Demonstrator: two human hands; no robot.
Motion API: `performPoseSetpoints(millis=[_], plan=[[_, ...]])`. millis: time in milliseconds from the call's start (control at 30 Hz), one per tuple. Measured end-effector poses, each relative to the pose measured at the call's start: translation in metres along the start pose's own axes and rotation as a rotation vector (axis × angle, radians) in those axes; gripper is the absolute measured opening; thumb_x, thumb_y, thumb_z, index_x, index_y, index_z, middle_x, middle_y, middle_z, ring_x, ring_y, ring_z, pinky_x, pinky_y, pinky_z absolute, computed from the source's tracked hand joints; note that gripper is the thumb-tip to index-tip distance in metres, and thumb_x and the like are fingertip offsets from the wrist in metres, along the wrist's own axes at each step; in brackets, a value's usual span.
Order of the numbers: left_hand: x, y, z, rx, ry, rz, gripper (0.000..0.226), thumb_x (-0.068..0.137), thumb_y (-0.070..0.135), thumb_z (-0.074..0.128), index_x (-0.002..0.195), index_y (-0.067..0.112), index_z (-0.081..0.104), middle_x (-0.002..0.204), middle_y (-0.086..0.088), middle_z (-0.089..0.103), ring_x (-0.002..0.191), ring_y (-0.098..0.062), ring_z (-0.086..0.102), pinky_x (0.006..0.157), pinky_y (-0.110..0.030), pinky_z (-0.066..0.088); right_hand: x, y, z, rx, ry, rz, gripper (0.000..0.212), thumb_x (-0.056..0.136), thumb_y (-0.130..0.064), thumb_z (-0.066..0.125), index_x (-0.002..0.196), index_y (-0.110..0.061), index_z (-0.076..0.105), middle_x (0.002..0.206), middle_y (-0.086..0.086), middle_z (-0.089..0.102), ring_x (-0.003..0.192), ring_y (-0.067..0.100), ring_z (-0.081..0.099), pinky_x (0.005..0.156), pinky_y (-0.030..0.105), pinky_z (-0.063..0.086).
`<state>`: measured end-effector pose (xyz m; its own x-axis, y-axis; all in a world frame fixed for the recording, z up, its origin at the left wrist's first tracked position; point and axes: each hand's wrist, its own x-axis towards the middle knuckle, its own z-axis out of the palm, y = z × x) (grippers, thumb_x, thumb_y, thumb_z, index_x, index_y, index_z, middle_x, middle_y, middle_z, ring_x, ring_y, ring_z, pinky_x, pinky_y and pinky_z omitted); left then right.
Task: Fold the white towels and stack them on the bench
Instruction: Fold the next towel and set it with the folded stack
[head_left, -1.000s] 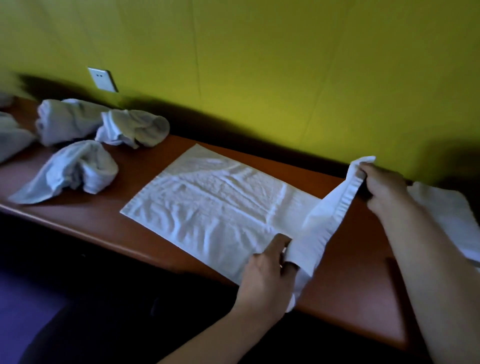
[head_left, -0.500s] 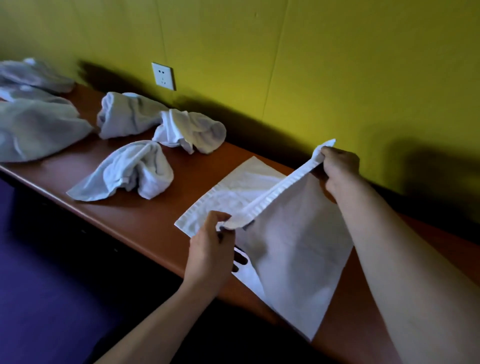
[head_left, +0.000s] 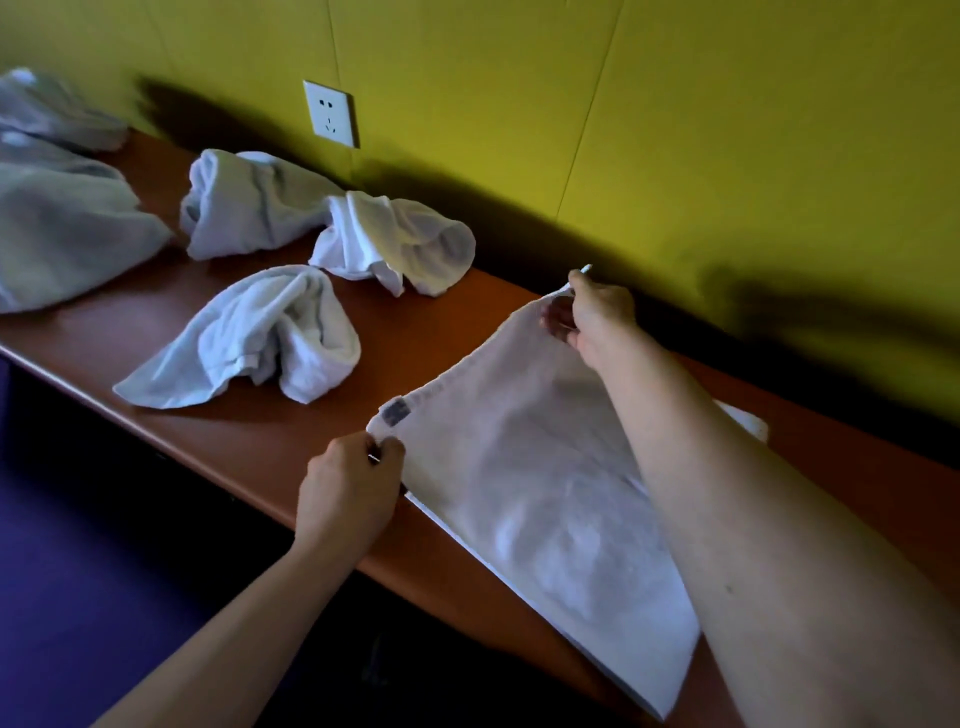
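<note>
The left hand (head_left: 349, 488) pinches the near corner of the half-folded towel (head_left: 540, 499) between thumb and fingers, just at the front edge of the bench (head_left: 415, 343); the right hand (head_left: 597, 317) pinches the far corner of that same edge, toward the yellow wall (head_left: 727, 130). The towel lies doubled on the bench, its top layer drawn over the lower one, a thin strip of which shows along the near side. From here the likeliest fault is a crooked fold: if either pinch lets go before the corners meet those beneath, the edges will not match. The towel's near side also lies close to the bench's front edge, so a tug toward the person could slide it off. Left of the towel, the crumpled towels (head_left: 249, 343) lie well apart, and there no stack is in view.
</note>
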<state>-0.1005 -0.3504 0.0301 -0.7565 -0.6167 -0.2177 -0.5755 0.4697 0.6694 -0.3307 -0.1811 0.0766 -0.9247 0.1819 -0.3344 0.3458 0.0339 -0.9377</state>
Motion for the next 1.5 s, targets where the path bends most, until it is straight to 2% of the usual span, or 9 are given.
performPoseSetpoints(millis=[100, 200, 367, 600, 733, 833, 967, 1233, 1500], plan=[[0.005, -0.017, 0.006, 0.124, 0.047, 0.014, 0.022, 0.085, 0.041, 0.06, 0.09, 0.021, 0.053, 0.089, -0.006, 0.067, 0.09, -0.037, 0.062, 0.071, -0.038, 0.044, -0.017, 0.02, -0.019, -0.122, -0.036, -0.072, 0.019, 0.101, -0.024, 0.054, 0.09, -0.009, 0.059, 0.065, 0.009, 0.059, 0.05, 0.018, 0.058, 0.054, 0.031, 0.051], [-0.001, -0.02, 0.008, 0.114, 0.098, 0.097, 0.045, 0.08, 0.036, 0.071, 0.114, 0.024, 0.043, 0.111, -0.006, 0.058, 0.102, -0.037, 0.056, 0.079, -0.043, 0.046, -0.049, 0.044, -0.061, -0.381, 0.006, -0.269, 0.016, 0.093, -0.026, 0.056, 0.107, -0.022, 0.062, 0.083, 0.006, 0.067, 0.063, 0.019, 0.064, 0.063, 0.038, 0.056], [-0.003, -0.022, 0.017, 0.398, 0.052, 0.434, 0.054, 0.082, 0.026, 0.069, 0.133, 0.035, 0.053, 0.139, -0.004, 0.044, 0.112, -0.04, 0.049, 0.096, -0.05, 0.042, -0.142, 0.093, -0.141, -0.743, -0.114, -0.626, 0.01, 0.092, -0.028, 0.066, 0.099, -0.023, 0.061, 0.086, -0.008, 0.065, 0.075, 0.007, 0.061, 0.064, 0.022, 0.049], [-0.025, -0.029, 0.012, 0.471, -0.056, 0.487, 0.045, 0.087, 0.027, 0.066, 0.13, 0.037, 0.06, 0.13, -0.009, 0.053, 0.112, -0.041, 0.051, 0.096, -0.053, 0.042, -0.223, 0.187, -0.222, -1.198, -0.216, -0.798, 0.05, 0.078, -0.065, 0.065, 0.117, -0.033, 0.064, 0.114, -0.012, 0.063, 0.105, 0.016, 0.059, 0.088, 0.034, 0.041], [-0.054, -0.044, 0.003, 0.488, -0.106, 0.596, 0.052, 0.075, 0.042, 0.075, 0.126, 0.039, 0.062, 0.132, -0.005, 0.047, 0.112, -0.04, 0.05, 0.094, -0.054, 0.045, -0.244, 0.21, -0.266, -1.265, -0.199, -0.788, 0.068, 0.076, -0.05, 0.074, 0.138, -0.03, 0.053, 0.14, -0.007, 0.053, 0.126, 0.017, 0.049, 0.109, 0.036, 0.032], [-0.071, -0.061, -0.002, 0.579, -0.23, 0.744, 0.068, 0.064, 0.049, 0.077, 0.128, 0.037, 0.057, 0.152, 0.001, 0.035, 0.128, -0.032, 0.041, 0.096, -0.053, 0.045, -0.258, 0.222, -0.283, -1.226, -0.131, -0.803, 0.068, 0.07, -0.021, 0.084, 0.133, -0.023, 0.057, 0.133, 0.0, 0.056, 0.118, 0.024, 0.05, 0.105, 0.039, 0.039], [-0.081, -0.063, -0.004, 0.536, -0.221, 0.837, 0.043, 0.072, 0.028, 0.072, 0.115, 0.031, 0.065, 0.133, 0.004, 0.06, 0.118, -0.032, 0.058, 0.087, -0.049, 0.048, -0.277, 0.234, -0.294, -1.159, -0.029, -0.77, 0.069, 0.06, 0.007, 0.08, 0.123, -0.012, 0.063, 0.127, 0.01, 0.05, 0.107, 0.033, 0.058, 0.087, 0.043, 0.056], [-0.095, -0.064, -0.02, 0.299, -0.114, 0.908, 0.022, 0.077, 0.022, 0.062, 0.097, 0.019, 0.07, 0.09, 0.003, 0.068, 0.087, -0.029, 0.062, 0.071, -0.039, 0.05, -0.288, 0.21, -0.316, -0.897, 0.064, -0.592, 0.02, 0.085, -0.031, 0.058, 0.102, -0.028, 0.069, 0.105, -0.011, 0.067, 0.104, 0.016, 0.062, 0.085, 0.025, 0.039], [-0.09, -0.045, -0.016, -0.111, -0.094, 0.509, 0.023, 0.092, 0.036, 0.062, 0.092, 0.013, 0.064, 0.076, -0.01, 0.069, 0.076, -0.033, 0.066, 0.068, -0.046, 0.05, -0.287, 0.162, -0.308, -0.361, 0.243, -0.431, 0.004, 0.092, -0.014, 0.069, 0.092, -0.018, 0.068, 0.076, -0.003, 0.07, 0.07, -0.011, 0.061, 0.061, 0.004, 0.042]])
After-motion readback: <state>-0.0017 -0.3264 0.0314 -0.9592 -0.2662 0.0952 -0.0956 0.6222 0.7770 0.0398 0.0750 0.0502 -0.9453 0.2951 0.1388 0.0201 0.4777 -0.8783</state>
